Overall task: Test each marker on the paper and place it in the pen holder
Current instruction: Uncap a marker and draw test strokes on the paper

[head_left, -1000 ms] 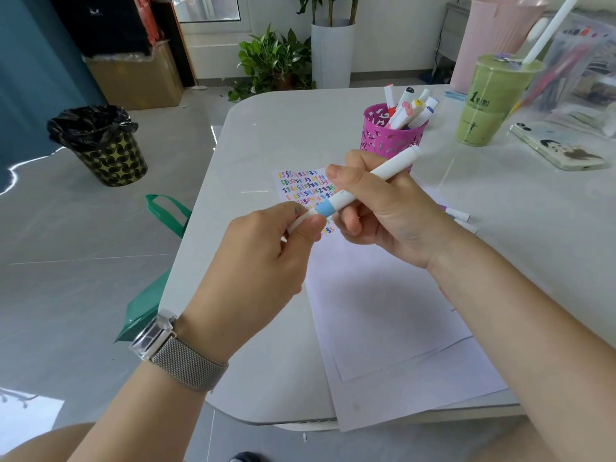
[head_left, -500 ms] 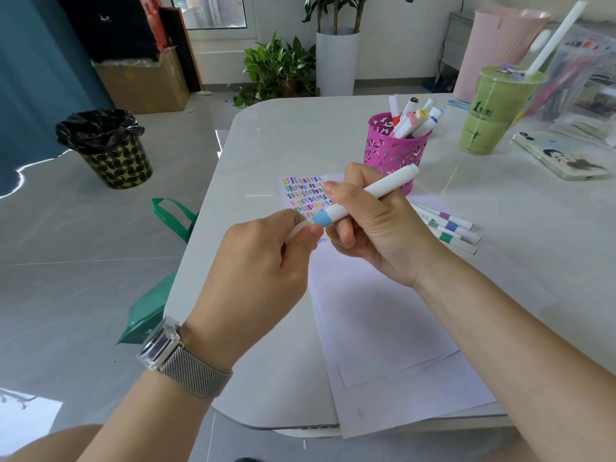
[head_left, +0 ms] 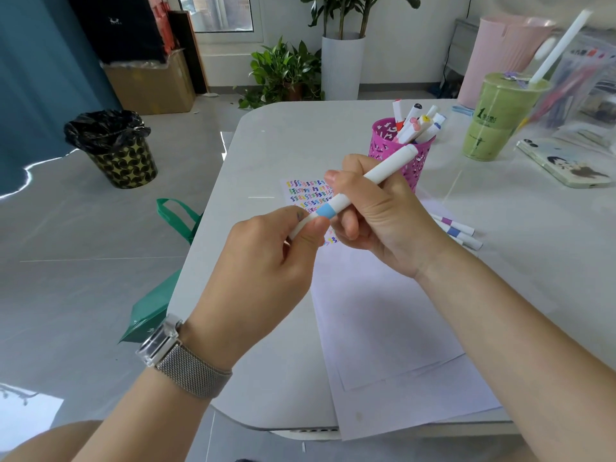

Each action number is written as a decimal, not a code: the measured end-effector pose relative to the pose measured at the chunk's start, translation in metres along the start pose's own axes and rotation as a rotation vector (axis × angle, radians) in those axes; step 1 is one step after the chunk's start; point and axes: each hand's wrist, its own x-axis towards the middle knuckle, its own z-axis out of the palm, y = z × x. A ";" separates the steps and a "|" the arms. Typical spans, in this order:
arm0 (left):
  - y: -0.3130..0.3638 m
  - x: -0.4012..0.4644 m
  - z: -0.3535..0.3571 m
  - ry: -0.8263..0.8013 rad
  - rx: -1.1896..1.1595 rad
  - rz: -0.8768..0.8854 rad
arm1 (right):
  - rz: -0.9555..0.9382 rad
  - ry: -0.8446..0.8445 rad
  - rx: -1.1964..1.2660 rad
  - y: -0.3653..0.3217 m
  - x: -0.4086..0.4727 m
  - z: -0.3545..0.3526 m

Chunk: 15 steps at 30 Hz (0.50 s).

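Both hands are holding one white marker (head_left: pixel 363 190) above the paper (head_left: pixel 383 311). Right hand (head_left: pixel 383 218) is curling its fingers round the barrel, steadying it at a slant, while the left hand (head_left: pixel 266 261) is pinching the capped end just beyond the light-blue band between thumb and forefinger, apparently to pull the cap off before testing. Coloured test squiggles are filling the paper's far corner. Beyond the hands, the pink pen holder (head_left: pixel 396 151) is standing with finished markers; three untested markers (head_left: pixel 456 230) are lying beside the sheet.

One held marker (head_left: pixel 383 170), three loose markers (head_left: pixel 456 230), one pen holder (head_left: pixel 383 145), two hands (head_left: pixel 266 261).
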 end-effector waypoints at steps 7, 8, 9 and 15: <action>-0.002 0.006 -0.006 0.045 -0.113 -0.157 | -0.270 0.263 -0.315 -0.001 0.004 -0.029; -0.004 0.006 -0.006 0.055 -0.098 -0.173 | -0.355 0.285 -0.522 0.002 0.005 -0.037; -0.006 0.006 -0.005 0.061 -0.068 -0.184 | -0.433 0.262 -0.746 0.004 0.005 -0.043; -0.013 0.007 0.001 0.030 0.135 -0.133 | -0.630 -0.081 -1.125 0.028 0.007 -0.035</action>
